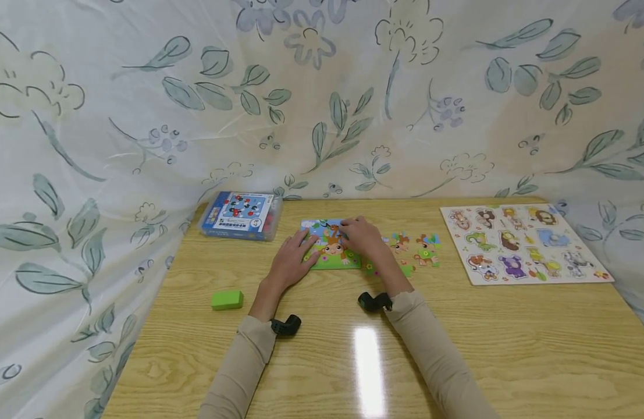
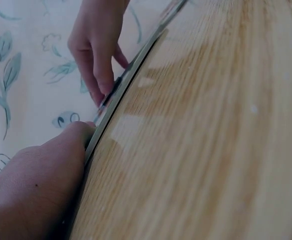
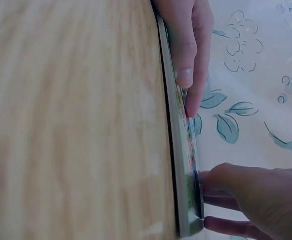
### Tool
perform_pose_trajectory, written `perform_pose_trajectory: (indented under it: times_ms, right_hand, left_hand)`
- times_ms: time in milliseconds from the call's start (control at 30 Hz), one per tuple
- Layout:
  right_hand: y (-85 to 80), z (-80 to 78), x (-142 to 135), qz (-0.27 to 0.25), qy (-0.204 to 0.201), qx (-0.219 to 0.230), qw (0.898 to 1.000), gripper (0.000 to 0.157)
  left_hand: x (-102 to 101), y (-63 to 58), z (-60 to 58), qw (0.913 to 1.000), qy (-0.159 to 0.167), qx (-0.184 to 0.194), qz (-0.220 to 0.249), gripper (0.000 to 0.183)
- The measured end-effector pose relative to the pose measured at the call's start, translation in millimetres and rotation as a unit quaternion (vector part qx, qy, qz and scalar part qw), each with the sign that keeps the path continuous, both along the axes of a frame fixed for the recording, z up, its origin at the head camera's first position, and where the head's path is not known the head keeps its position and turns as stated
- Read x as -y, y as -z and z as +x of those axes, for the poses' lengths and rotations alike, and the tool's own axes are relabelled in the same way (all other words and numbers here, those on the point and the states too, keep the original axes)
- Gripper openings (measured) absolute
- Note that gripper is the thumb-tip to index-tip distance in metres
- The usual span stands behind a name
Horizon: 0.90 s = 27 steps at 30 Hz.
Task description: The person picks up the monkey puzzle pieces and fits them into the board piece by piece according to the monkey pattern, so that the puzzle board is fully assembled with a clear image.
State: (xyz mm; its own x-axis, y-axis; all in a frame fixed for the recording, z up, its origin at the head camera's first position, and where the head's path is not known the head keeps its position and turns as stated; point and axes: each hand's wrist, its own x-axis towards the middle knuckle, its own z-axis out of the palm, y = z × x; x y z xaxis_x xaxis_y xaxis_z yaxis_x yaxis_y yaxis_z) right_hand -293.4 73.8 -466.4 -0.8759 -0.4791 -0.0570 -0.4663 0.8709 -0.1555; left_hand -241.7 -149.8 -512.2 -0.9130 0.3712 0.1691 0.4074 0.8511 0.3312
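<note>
A jigsaw puzzle (image 1: 332, 263) with a monkey on a green and blue ground lies flat on the table. My left hand (image 1: 292, 259) rests on its left side, fingers stretched over the picture. At the upper right part of the puzzle, my right hand (image 1: 359, 235) has bent fingers and pinches a puzzle piece, mostly hidden under the fingertips. In the right wrist view, the right hand's fingertips (image 3: 205, 180) are right at the board's surface, and the left hand (image 3: 188, 45) lies farther along it. Loose puzzle pieces (image 1: 426, 254) with monkey pictures lie right of the board.
A clear plastic box (image 1: 240, 215) with a blue molecule-picture label stands at the back left. A green block (image 1: 227, 299) is left of my left forearm. An animal peg board (image 1: 518, 244) lies at the right. A floral cloth (image 1: 322, 116) hangs behind the table.
</note>
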Motion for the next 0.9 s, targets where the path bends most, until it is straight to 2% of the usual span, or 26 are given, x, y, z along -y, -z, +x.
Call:
perform_pose_trajectory:
  times_ms: [333, 500, 900]
  right_hand:
    - [10.9, -2.2, 2.1, -0.055, 0.047, -0.039, 0.997, 0.029]
    - [15.3, -1.6, 2.4, -0.067, 0.067, -0.040, 0.995, 0.027]
    - [18.0, -1.8, 6.7, -0.103, 0.083, -0.068, 0.989, 0.025]
  left_hand:
    - [-0.3, 1.3, -0.2, 1.0000, -0.003, 0.000, 0.002, 0.052]
    - [-1.1, 1.2, 0.7, 1.0000, 0.005, -0.005, 0.006, 0.052]
    - [-0.4, -1.2, -0.4, 0.9999, -0.002, 0.008, -0.007, 0.053]
